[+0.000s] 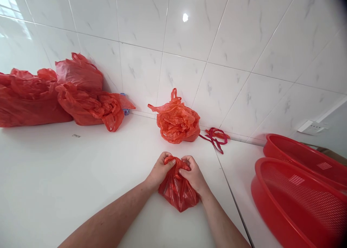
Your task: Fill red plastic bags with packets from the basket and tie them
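Between my two hands is a small red plastic bag [179,194], its pointed bottom hanging toward me over the white table. My left hand [162,170] pinches the gathered top on the left side, thumb in front. On the right side, my right hand [192,175] grips the same bunched top with thumb and fingers. What the bag contains, if anything, cannot be made out. Just beyond my hands, a crumpled red plastic bag [177,123] stands against the tiled wall.
Several stuffed red bags [35,103] line the wall at the left. A dark pink ribbon [217,136] lies by the wall. Two red plastic baskets [273,197] stand at the right, across a seam in the white tabletop [81,175]. A socket [313,127] is on the wall.
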Tool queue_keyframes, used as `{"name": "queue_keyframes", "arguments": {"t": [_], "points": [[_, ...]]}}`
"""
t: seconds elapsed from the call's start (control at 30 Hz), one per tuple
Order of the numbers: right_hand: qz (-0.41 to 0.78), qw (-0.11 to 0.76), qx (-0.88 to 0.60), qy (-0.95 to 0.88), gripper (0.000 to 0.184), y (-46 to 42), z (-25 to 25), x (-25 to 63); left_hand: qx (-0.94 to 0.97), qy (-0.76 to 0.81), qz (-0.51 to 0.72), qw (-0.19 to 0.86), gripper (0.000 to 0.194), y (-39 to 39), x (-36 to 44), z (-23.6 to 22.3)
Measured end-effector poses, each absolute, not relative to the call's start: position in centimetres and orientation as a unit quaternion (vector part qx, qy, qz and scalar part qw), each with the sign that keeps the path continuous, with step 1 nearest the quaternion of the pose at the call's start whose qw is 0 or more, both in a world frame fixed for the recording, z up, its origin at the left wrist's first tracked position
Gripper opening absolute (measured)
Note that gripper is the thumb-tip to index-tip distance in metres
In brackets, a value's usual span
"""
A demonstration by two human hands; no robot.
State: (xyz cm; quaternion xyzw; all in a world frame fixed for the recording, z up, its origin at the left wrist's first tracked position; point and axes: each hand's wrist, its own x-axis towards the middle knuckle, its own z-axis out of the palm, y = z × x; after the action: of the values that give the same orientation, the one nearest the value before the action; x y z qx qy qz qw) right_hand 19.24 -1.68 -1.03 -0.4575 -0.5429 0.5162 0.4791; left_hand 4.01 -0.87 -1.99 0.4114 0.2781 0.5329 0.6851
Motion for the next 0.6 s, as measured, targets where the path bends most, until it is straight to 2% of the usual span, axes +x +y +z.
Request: {"name": "queue_keyframes", "arguments": {"t": [0.1,0.23,0.33,0.4,0.47,0.6], "points": [[0.426,0.476,-0.526,-0.561,0.032,-1.36,-1.41,19.12,0.422,0.265,0.53,0.686,0.024,-0.88,4.02,-1.72],[0.318,0.449,-0.595,-0.586,0.007,-1.41,-1.32,19.06,0.454,0.251,0.52,0.679,0.021,-1.03,4.15,-1.12],[0.274,0.434,-0.622,-0.591,0.009,-1.48,-1.27,19.25,0.486,0.259,0.509,0.662,0.019,-1.18,4.32,-0.99],[0.275,0.443,-0.618,-0.589,0.01,-1.38,-1.43,19.45,0.516,0.269,0.503,0.64,0.015,-1.24,4.43,-1.13],[0.293,0.467,-0.598,-0.582,0.019,-1.16,-1.68,19.66,0.55,0.289,0.493,0.609,0.01,-1.26,4.51,-1.37],[0.373,0.515,-0.536,-0.556,0.027,-0.79,-1.85,20.01,0.605,0.345,0.474,0.539,0.008,-1.28,4.55,-1.67]]}}
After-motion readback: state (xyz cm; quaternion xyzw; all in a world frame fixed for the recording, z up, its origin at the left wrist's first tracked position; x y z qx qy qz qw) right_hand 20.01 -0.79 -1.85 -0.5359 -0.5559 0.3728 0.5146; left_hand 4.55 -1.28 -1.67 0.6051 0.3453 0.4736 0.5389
